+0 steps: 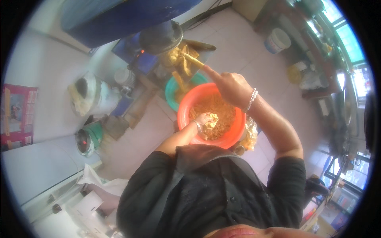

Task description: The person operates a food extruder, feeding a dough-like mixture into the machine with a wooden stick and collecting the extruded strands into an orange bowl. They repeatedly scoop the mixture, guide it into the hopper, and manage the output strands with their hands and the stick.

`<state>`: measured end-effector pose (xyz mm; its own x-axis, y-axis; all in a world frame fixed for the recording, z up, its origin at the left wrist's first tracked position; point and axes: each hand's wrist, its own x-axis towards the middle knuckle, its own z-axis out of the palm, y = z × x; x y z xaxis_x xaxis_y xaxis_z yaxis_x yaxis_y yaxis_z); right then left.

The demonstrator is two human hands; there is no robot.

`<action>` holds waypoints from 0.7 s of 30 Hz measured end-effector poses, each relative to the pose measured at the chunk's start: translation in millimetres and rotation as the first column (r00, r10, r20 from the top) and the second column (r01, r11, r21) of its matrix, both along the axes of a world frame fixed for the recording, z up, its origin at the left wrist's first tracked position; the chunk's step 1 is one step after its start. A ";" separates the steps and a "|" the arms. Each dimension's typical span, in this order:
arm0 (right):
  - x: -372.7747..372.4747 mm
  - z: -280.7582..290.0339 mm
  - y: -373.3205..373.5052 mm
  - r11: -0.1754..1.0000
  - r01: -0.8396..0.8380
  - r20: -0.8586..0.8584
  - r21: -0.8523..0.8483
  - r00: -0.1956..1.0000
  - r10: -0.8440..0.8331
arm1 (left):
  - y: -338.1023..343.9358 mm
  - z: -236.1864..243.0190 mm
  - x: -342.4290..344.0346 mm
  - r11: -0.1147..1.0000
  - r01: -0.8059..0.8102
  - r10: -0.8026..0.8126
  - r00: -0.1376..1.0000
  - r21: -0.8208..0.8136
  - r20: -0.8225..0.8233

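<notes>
My left hand (203, 118) is inside an orange basin (183, 111), its fingers closed around a clump of yellow crumbly dough (213, 120). More loose, crumbly yellow-brown meal (222, 115) covers the bottom of that basin. Above the basin's far rim, my right hand (233, 88) grips a yellow-coated stick (193, 60), with the index finger stretched along it. The stick's far end reaches a yellow doughy mass (173, 58) below a dark, rounded machine part (160, 37). Behind the orange basin stands a green basin (170, 93) with some yellow material in it.
A large blue machine body (127, 20) looms at the far left. On the left are a white bucket (99, 97) and a green-wrapped container (90, 139). A crinkled plastic bag (250, 135) lies right of the orange basin. Another white bucket (278, 40) stands far right.
</notes>
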<state>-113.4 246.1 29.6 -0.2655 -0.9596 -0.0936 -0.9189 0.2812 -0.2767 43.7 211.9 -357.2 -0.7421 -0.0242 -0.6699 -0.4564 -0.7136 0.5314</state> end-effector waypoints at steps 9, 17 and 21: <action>11.0 -3.2 -21.2 1.000 -0.014 -0.054 -0.006 0.998 0.014 | 8.2 -17.2 -18.9 0.989 0.061 -0.061 0.998 -0.135 0.009; 15.5 -17.0 -29.1 1.000 -0.019 -0.125 -0.023 0.992 0.016 | 11.8 -11.2 -24.5 0.999 0.043 -0.041 0.975 0.005 -0.221; 20.0 -20.5 -27.1 0.999 -0.012 -0.170 -0.049 0.985 0.004 | 4.5 18.5 -25.2 0.980 0.189 -0.198 0.967 -0.064 -0.163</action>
<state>-93.4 219.0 9.2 -0.2659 -0.9640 0.0001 -0.9559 0.2636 -0.1299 18.5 216.4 -338.7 -0.8372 0.1018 -0.5374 -0.4850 -0.5924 0.6433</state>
